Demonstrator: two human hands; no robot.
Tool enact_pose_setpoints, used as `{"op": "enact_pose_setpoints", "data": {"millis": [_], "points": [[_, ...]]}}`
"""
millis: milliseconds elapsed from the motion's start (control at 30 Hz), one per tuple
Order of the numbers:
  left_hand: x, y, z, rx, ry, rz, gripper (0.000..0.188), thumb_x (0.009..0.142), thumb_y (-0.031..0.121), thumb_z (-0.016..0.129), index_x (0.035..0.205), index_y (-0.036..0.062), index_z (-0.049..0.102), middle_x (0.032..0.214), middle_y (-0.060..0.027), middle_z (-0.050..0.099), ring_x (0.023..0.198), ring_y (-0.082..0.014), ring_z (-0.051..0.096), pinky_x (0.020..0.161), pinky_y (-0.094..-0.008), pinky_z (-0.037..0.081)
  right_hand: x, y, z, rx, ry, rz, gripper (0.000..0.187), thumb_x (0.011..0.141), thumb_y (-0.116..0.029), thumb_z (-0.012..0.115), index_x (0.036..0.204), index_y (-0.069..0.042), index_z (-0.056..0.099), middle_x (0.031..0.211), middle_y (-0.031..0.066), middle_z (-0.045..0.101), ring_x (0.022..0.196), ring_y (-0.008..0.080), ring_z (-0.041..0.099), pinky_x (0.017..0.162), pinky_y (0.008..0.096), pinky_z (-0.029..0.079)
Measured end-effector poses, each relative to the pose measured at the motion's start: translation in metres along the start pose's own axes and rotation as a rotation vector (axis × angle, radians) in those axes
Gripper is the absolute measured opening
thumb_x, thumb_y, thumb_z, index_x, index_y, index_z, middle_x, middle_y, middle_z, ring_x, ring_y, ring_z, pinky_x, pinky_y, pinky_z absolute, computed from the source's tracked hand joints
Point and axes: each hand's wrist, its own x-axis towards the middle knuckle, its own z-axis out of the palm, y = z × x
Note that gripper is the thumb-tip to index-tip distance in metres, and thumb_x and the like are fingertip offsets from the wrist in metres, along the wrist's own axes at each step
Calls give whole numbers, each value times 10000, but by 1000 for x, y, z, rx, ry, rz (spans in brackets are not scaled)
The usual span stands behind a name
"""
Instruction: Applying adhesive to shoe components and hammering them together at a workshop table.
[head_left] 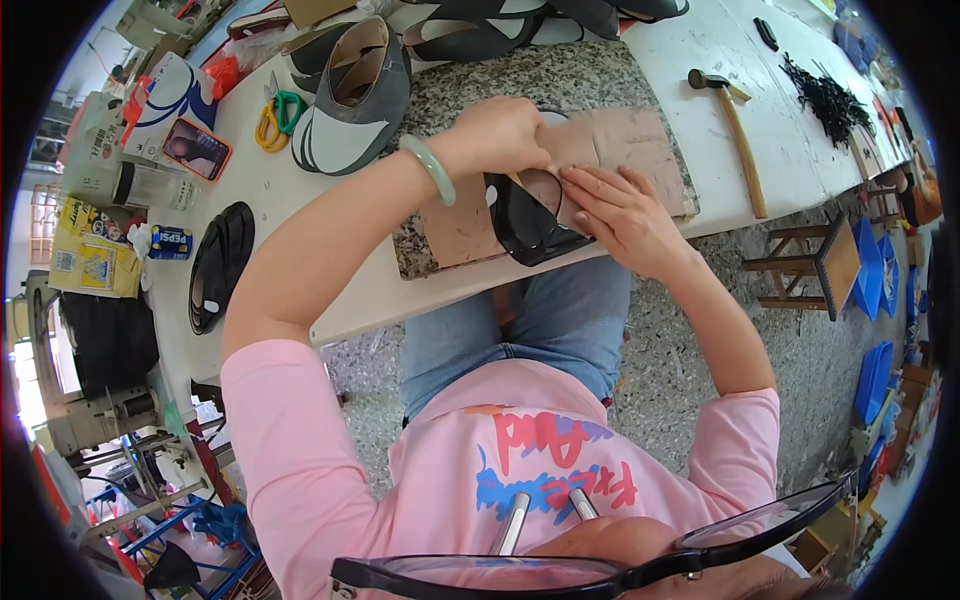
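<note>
A glossy black shoe upper with a pale inner lining lies on a worn pinkish-brown board, which rests on a speckled stone slab. My left hand, with a jade-green bangle above it, is closed at the far edge of the upper. Its fingertips pinch the lining's edge, partly hidden behind the hand. My right hand lies with fingers straight and close together, pressing flat on the upper's right side and the board.
Grey shoes stand beyond the slab's left. Scissors, a phone, a can and black shoe uppers lie left. A hammer and black strips lie right. A wooden stool stands beside the table.
</note>
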Motion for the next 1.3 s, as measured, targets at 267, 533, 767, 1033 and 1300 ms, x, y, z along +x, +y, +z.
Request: {"op": "enact_pose_setpoints", "data": {"millis": [267,533,767,1033,1300], "points": [[-3,-12,13,-43,46,-99,356,728,340,687,798,-10,692,722,-189,663,752,-332,667,712,-403,521,29,23,-2,105,-34,-23,279,864,-251,611,1117,-162,688,1107,-6,551,1029,221,503,863,389,347],[-17,-27,9,-88,-42,-148,387,738,358,715,815,-19,679,762,-182,663,742,-306,654,680,-379,498,51,49,4,-5,-21,-19,272,873,-384,604,1109,-305,711,961,3,523,944,234,491,849,378,353],[-19,-18,-5,-174,-155,84,303,720,269,764,800,-3,657,732,-148,651,707,-271,635,659,-377,474,47,26,-9,-47,44,-179,231,840,-248,629,1005,-103,700,969,42,558,998,243,515,882,396,414],[13,1,-7,8,-330,104,283,717,259,756,730,-8,662,667,-170,640,659,-297,639,621,-388,496,5,2,2,247,55,-132,284,848,-129,614,1112,-27,632,1188,74,559,1098,299,504,941,390,446],[0,11,-1,281,-123,48,303,721,320,676,744,18,683,671,-155,650,689,-301,656,642,-397,509,31,21,-1,240,-39,-145,306,802,-85,655,1108,-75,662,1117,60,548,1060,274,508,922,372,443]]}}
